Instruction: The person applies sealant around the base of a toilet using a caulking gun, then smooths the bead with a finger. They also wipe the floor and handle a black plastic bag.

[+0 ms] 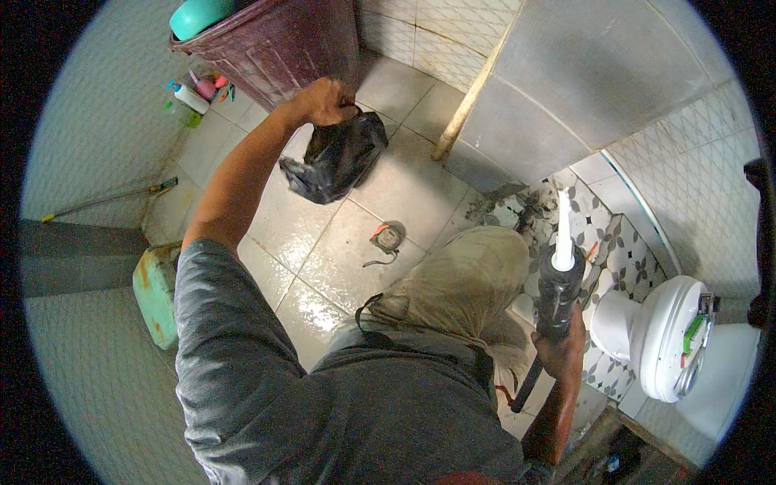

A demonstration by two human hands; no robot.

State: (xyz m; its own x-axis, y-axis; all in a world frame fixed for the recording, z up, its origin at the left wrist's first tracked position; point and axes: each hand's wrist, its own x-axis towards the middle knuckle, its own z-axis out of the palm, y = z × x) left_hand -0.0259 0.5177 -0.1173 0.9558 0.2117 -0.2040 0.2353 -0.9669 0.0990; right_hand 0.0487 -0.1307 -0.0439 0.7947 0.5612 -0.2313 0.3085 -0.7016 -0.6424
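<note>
One black plastic bag hangs from the left hand, closed around its top. The right hand wraps around a dark caulking gun, its white nozzle ahead of this grip; a tape measure lies between both hands.

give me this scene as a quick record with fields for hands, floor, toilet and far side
left hand: holding a black plastic bag
right hand: gripping a dark sealant gun with white nozzle
floor: tape measure on pale tiles
toilet: white, green item on lid
far side: maroon tub, turquoise basin at its top
</note>
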